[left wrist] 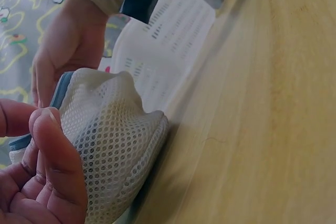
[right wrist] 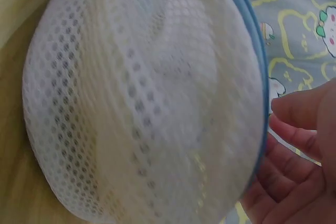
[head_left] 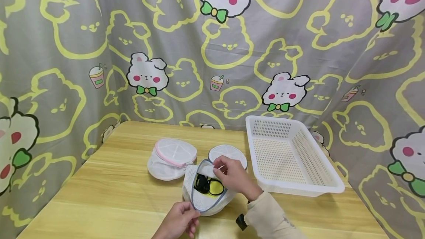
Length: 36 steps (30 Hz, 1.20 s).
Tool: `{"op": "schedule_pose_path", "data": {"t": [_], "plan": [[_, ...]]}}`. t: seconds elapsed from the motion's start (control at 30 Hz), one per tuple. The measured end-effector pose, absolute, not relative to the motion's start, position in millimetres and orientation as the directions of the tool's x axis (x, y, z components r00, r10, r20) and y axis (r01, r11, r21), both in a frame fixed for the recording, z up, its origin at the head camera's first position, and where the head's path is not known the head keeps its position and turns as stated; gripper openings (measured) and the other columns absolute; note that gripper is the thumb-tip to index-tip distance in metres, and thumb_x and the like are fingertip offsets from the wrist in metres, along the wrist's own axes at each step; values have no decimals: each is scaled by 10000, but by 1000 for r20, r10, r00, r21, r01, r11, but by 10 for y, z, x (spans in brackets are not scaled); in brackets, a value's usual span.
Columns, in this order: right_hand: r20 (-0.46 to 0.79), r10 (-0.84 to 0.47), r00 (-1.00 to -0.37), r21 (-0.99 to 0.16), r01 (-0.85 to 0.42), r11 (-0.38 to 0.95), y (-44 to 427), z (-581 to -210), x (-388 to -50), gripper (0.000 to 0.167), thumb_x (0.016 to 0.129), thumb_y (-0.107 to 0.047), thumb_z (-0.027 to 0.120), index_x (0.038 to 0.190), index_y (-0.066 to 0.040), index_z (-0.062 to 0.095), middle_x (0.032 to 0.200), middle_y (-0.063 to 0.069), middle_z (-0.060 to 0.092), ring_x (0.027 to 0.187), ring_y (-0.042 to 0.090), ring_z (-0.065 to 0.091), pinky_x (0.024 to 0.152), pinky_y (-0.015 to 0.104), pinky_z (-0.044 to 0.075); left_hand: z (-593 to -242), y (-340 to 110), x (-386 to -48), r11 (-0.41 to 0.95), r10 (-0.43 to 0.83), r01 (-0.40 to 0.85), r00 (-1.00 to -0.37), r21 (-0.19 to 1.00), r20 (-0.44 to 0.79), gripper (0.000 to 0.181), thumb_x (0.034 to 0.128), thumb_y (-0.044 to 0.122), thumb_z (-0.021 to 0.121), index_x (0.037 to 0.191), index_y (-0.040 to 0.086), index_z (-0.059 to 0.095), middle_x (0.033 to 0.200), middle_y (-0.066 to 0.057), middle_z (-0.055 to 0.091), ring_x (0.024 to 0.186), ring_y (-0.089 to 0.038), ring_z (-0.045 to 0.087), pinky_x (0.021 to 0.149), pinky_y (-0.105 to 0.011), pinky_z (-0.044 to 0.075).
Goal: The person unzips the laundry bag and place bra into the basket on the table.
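Note:
An open white mesh laundry bag (head_left: 212,206) with a blue-grey zipper edge stands on the table. Inside it lie a black item with a thin black loop (head_left: 201,183) and something yellow (head_left: 216,187); their kinds are unclear. My left hand (head_left: 179,220) pinches the bag's front edge between thumb and forefinger, as the left wrist view also shows. At the opposite side of the mouth, my right hand (head_left: 234,174) holds the rim (right wrist: 260,77) with its fingertips. Behind that hand lies a round white mesh panel (head_left: 229,154) with a dark edge; whether it joins the bag is hidden.
A second mesh bag (head_left: 170,156) with a pink zipper sits behind and left of the open one. To the right stands a white slotted plastic basket (head_left: 267,186). Patterned curtains (head_left: 186,47) rise behind and beside the wooden table (head_left: 109,187).

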State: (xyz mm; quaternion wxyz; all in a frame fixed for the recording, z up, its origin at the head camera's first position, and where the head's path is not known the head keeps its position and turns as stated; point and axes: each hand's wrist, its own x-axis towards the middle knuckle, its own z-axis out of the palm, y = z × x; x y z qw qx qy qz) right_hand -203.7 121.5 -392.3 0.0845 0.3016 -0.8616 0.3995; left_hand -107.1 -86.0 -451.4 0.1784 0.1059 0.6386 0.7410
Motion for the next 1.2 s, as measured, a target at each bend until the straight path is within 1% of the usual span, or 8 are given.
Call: {"op": "schedule_pose_path", "data": {"t": [0.23, 0.43, 0.6, 0.67, 0.8, 0.93, 1.1, 1.2], "plan": [[383, -559, -736, -553, -667, 499, 1106, -3993, -1991, 74, 898, -20, 643, 971, -8, 642, 877, 49, 694, 719, 68, 644, 632, 193, 541, -4532, -852, -1074, -139, 420, -141, -905, 980, -70, 236, 923, 18, 534, 849, -189, 447, 703, -42, 595, 552, -101, 564, 505, -223, 525], [319, -604, -730, -511, -670, 539, 1039, -4026, -1950, 107, 887, -46, 683, 984, -16, 648, 899, 59, 674, 750, 35, 617, 668, 173, 535, -4545, -844, -1094, -150, 418, -163, -904, 975, -87, 258, 936, 12, 516, 876, -219, 420, 697, -40, 597, 556, -106, 566, 504, -222, 525], [300, -629, -717, -415, -692, 591, 996, -4043, -1919, 174, 864, -82, 724, 1015, -32, 652, 948, 63, 683, 787, 90, 640, 691, 169, 523, -4553, -841, -1092, -142, 418, -149, -905, 979, -78, 284, 934, -1, 511, 909, -255, 384, 699, -40, 594, 557, -99, 568, 510, -222, 527], [294, -633, -716, -386, -695, 607, 984, -4054, -1912, 199, 861, -95, 734, 1032, -37, 652, 971, 62, 687, 823, 115, 650, 715, 186, 527, -4549, -840, -1090, -142, 419, -145, -905, 979, -73, 288, 931, -3, 512, 914, -258, 379, 700, -40, 594, 558, -98, 567, 510, -220, 527], [280, -641, -715, -345, -698, 627, 966, -4096, -1910, 238, 858, -109, 744, 1062, -33, 648, 1009, 53, 686, 919, 122, 641, 789, 233, 534, -4533, -840, -1085, -145, 430, -149, -900, 978, -73, 294, 931, 3, 514, 925, -256, 375, 705, -39, 595, 565, -100, 563, 513, -215, 523], [257, -649, -716, -317, -697, 643, 951, -4152, -1911, 295, 842, -139, 766, 1087, -26, 646, 1036, 58, 679, 976, 126, 623, 827, 254, 531, -4532, -845, -1086, -151, 449, -164, -890, 975, -80, 301, 939, 12, 512, 940, -254, 372, 714, -39, 597, 574, -101, 561, 517, -208, 519], [234, -664, -710, -281, -703, 653, 934, -4216, -1914, 381, 798, -147, 799, 1120, -32, 631, 1049, 72, 676, 990, 131, 615, 840, 262, 523, -4552, -856, -1093, -147, 474, -158, -878, 976, -71, 302, 950, 15, 509, 945, -254, 372, 726, -36, 595, 581, -96, 569, 523, -196, 518], [217, -666, -713, -268, -700, 662, 923, -4223, -1911, 429, 757, -146, 825, 1122, -37, 628, 1035, 64, 675, 969, 119, 612, 829, 247, 520, -4555, -853, -1093, -135, 476, -155, -876, 979, -73, 300, 948, 19, 516, 944, -250, 382, 727, -33, 596, 583, -98, 571, 524, -192, 515]]}}
